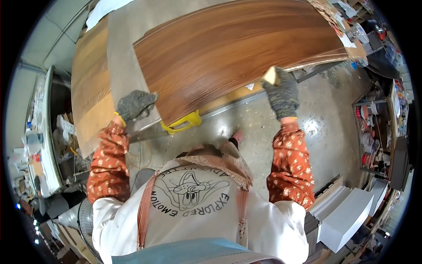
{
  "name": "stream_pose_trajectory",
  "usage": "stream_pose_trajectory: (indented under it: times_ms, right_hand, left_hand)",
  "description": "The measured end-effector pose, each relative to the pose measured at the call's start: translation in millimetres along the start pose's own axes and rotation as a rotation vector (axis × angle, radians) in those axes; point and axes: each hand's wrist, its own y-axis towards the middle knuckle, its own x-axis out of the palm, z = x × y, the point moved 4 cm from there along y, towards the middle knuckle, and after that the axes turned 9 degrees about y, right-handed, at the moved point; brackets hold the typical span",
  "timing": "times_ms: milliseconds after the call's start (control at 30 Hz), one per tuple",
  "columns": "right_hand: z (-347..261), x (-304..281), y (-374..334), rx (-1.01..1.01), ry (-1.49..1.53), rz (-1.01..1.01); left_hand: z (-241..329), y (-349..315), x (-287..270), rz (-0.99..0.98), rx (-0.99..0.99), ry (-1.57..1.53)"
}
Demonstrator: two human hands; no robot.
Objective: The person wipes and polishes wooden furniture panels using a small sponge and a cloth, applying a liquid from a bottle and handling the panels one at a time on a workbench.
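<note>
A large brown wood-grain panel (pixel 237 48) lies on the worktable, its near left corner pointing toward me. My left hand (pixel 136 105), in a dark grey knitted glove, is beside the panel's left edge near that corner. Its fingers are curled and the fingertips meet the edge; whatever may be inside them is hidden. At the panel's near long edge, further right, my right hand (pixel 282 94) wears a matching glove. It is closed around a small pale yellow block (pixel 271 76), which shows at the top of the fist.
Under the panel are a grey sheet (pixel 125 66) and a lighter wood board (pixel 90 88). A yellow plastic handle-like piece (pixel 183 122) juts out below the table's front edge. Cluttered shelves (pixel 373 132) stand right, white boxes (pixel 345 218) lower right, a fan (pixel 85 224) lower left.
</note>
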Motion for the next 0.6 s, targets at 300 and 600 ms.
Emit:
stream_pose_trajectory:
  times_ms: [300,600]
  right_hand:
    - [-54,43,-32,-0.281,0.329,-0.128]
    - [63,-27,72,-0.123,-0.027,-0.080]
  left_hand:
    - [157,39,12,0.593,0.547,0.730]
    - [178,97,96,0.688,0.564,0.997]
